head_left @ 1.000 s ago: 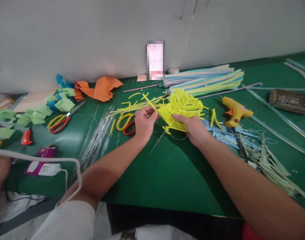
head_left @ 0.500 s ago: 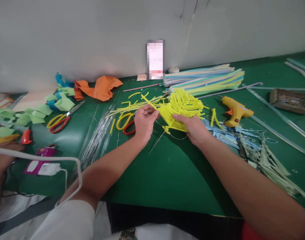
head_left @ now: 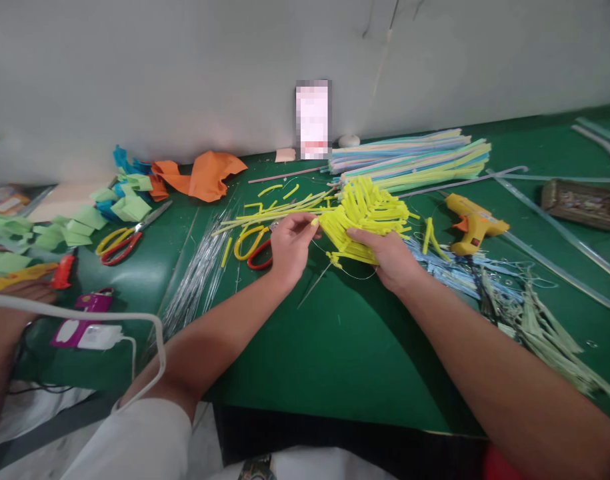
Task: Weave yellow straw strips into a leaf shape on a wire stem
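Note:
My right hand (head_left: 387, 257) grips a woven bundle of yellow straw pieces (head_left: 367, 212) from below, holding it just above the green table (head_left: 305, 347). My left hand (head_left: 291, 245) is pinched on a short yellow straw piece (head_left: 313, 222) at the bundle's left edge. A thin wire (head_left: 315, 285) hangs from under the bundle toward the table. Loose yellow straws (head_left: 269, 212) lie just behind my left hand.
Red-and-yellow scissors (head_left: 252, 248) lie under my left hand, another pair (head_left: 122, 240) further left. A yellow glue gun (head_left: 472, 223), long pastel straws (head_left: 415, 160), a wire bundle (head_left: 195, 280), green and orange paper (head_left: 199, 175) and a charger (head_left: 87, 330) surround them. Another person's hand (head_left: 9, 300) is at far left.
The long yellow straw that stuck up from my left hand is gone; only a short piece shows at my fingertips. The other person's hand at far left moved in with a yellow tool.

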Tool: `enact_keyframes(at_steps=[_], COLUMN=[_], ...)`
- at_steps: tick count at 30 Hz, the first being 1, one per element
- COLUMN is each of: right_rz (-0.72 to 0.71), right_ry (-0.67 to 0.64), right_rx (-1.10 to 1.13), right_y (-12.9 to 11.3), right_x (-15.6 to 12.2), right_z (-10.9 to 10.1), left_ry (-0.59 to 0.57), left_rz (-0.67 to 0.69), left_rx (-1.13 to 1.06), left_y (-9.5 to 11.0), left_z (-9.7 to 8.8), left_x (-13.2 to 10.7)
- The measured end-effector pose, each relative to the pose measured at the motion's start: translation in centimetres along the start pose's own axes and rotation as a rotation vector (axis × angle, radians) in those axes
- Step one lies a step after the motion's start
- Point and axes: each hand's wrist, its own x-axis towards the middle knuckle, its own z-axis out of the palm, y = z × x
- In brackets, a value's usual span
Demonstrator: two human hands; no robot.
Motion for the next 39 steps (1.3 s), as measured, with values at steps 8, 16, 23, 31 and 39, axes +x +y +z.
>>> enact_keyframes(at_steps=[8, 16, 23, 31, 39], right_rz=[0.002, 0.007, 0.017, -0.032, 0.001], right_ry=[0.043, 0.046, 0.04, 0.035, 0.047], right_rx=[0.014, 0.006, -0.002, -0.007, -0.031], right_y=[0.34, 0.34, 0.3, 0.5, 0.39], right_x=[0.45, 0.42, 0.36, 0.36, 0.34], right_z=[-0.06, -0.06, -0.14, -0.11, -0.18], left_ry=[0.002, -0.08, -0.062, -0.08, -0.052], left_rz=[-0.153, -0.314, -0.317, -0.329, -0.323], left_rx=[-0.122, -0.119, -0.091, -0.07, -0.058], left_y=[-0.15, -0.31, -0.1, -0.03, 0.14], left_z=[-0.15, -0.04, -0.02, -0.18, -0.02], left_x=[0.39, 0.6, 0.51, 0.59, 0.61])
